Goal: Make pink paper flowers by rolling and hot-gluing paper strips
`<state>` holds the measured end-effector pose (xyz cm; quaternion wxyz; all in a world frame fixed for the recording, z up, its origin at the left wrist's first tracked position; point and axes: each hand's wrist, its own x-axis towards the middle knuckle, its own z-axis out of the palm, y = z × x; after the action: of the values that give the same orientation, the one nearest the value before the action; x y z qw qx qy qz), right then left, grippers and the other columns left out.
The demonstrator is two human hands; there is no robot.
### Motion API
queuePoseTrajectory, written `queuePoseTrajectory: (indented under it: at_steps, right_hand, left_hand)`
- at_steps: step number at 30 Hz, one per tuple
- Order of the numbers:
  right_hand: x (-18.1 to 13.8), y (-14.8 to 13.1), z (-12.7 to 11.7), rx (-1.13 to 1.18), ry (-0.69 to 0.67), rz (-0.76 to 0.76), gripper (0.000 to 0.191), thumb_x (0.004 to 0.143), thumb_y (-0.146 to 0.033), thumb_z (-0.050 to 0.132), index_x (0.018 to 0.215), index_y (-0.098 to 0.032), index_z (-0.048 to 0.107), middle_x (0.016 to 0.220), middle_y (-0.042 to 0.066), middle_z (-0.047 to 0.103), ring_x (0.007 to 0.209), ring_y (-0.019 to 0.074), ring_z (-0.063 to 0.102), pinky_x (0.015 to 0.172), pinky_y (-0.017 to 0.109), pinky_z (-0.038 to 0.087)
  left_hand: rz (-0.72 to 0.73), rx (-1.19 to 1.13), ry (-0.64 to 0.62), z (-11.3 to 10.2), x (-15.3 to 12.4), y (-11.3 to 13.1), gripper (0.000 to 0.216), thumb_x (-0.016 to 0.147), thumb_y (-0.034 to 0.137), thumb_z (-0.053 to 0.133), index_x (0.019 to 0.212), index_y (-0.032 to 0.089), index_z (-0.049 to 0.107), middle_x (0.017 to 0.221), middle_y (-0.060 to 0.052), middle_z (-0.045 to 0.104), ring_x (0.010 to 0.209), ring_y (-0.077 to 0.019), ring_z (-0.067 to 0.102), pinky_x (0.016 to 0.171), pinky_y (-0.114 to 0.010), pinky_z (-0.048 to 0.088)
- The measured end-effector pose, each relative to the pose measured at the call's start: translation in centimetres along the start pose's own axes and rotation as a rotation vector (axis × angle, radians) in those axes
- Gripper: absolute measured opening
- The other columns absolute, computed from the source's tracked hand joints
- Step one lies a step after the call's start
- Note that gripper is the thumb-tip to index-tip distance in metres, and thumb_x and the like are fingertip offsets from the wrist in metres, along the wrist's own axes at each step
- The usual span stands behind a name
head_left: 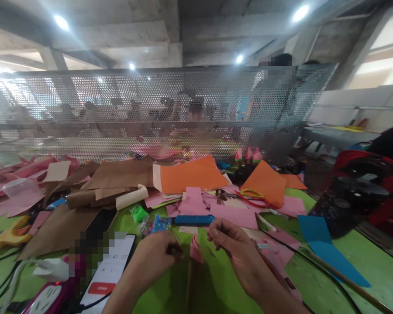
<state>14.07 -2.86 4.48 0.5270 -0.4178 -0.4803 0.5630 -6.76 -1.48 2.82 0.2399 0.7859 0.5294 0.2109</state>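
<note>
My left hand (160,250) hovers low over the green table, its fingers curled and partly hidden behind the back of the hand. Opposite it, my right hand (227,240) has thumb and fingertips pinched together; whatever is in them is too small to make out. Between the two hands stands a small pointed pink paper piece (195,250), with what looks like a thin stick below it. Just beyond the hands lies a blue-handled tool (193,220), beside a small bag of blue bits (161,223).
Brown paper (124,173), orange sheets (191,174) and pink sheets (234,216) cover the far side. A phone (109,270) and a power strip (49,296) lie at left. Red-handled scissors (252,199), a black cable and blue paper (330,248) lie right. A perforated metal screen (150,109) rises behind.
</note>
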Motion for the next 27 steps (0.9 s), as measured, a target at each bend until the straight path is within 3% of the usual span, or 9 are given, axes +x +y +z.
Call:
queuePoseTrajectory:
  at_steps: [3,7,14,20,23,27]
  right_hand:
    - [-0.2,-0.2,0.2,0.020,-0.017,0.031,0.023,0.074,-0.038,0.073,0.067,-0.019,0.063,0.066,-0.002,0.050,0.062,0.0134,0.042,0.060,0.026,0.033]
    - [-0.3,-0.1,0.4,0.023,-0.033,0.054,0.023,0.074,-0.037,0.074,0.068,-0.018,0.063,0.067,-0.001,0.051,0.062,0.0132,0.042,0.060,0.026,0.033]
    - [-0.3,0.1,0.5,-0.005,-0.050,0.045,0.024,0.073,-0.038,0.075,0.068,-0.017,0.064,0.065,-0.002,0.052,0.060,0.0124,0.042,0.058,0.025,0.034]
    - [-0.2,-0.1,0.8,-0.093,-0.055,0.015,0.027,0.075,-0.040,0.073,0.065,-0.018,0.061,0.061,-0.003,0.052,0.058,0.0122,0.043,0.057,0.025,0.033]
    - [-0.2,0.3,0.8,-0.175,-0.056,-0.009,0.029,0.075,-0.042,0.072,0.065,-0.018,0.060,0.060,-0.003,0.051,0.057,0.0122,0.042,0.055,0.025,0.032]
    - [-0.1,1.0,0.6,-0.276,-0.041,-0.062,0.030,0.075,-0.043,0.071,0.064,-0.018,0.057,0.060,-0.004,0.048,0.059,0.0127,0.041,0.055,0.025,0.031]
  left_hand:
    - [0.017,0.032,0.018,-0.3,0.0,0.2,0.019,0.070,0.013,0.055,0.065,0.023,0.070,0.073,-0.001,0.069,0.072,-0.0192,0.061,0.061,-0.026,0.031]
    - [0.010,0.019,0.048,-0.2,0.0,0.3,0.014,0.067,0.012,0.056,0.067,0.021,0.066,0.074,-0.001,0.068,0.074,-0.0187,0.060,0.063,-0.025,0.033]
    - [-0.011,-0.032,-0.073,-0.4,0.0,-0.1,0.015,0.068,0.014,0.059,0.071,0.022,0.071,0.074,-0.001,0.071,0.072,-0.0184,0.062,0.065,-0.024,0.037]
    - [0.104,-0.264,0.102,-0.9,0.3,1.8,0.013,0.082,0.023,0.059,0.075,0.021,0.070,0.078,-0.001,0.069,0.077,-0.0178,0.060,0.070,-0.025,0.040]
    - [0.177,-0.404,0.132,-0.4,0.3,3.0,0.012,0.083,0.029,0.062,0.088,0.021,0.070,0.087,-0.003,0.069,0.082,-0.0179,0.060,0.071,-0.025,0.042]
    - [0.179,-0.395,0.164,0.6,0.3,3.7,0.009,0.081,0.026,0.066,0.086,0.019,0.067,0.082,-0.002,0.066,0.078,-0.0174,0.059,0.069,-0.025,0.041]
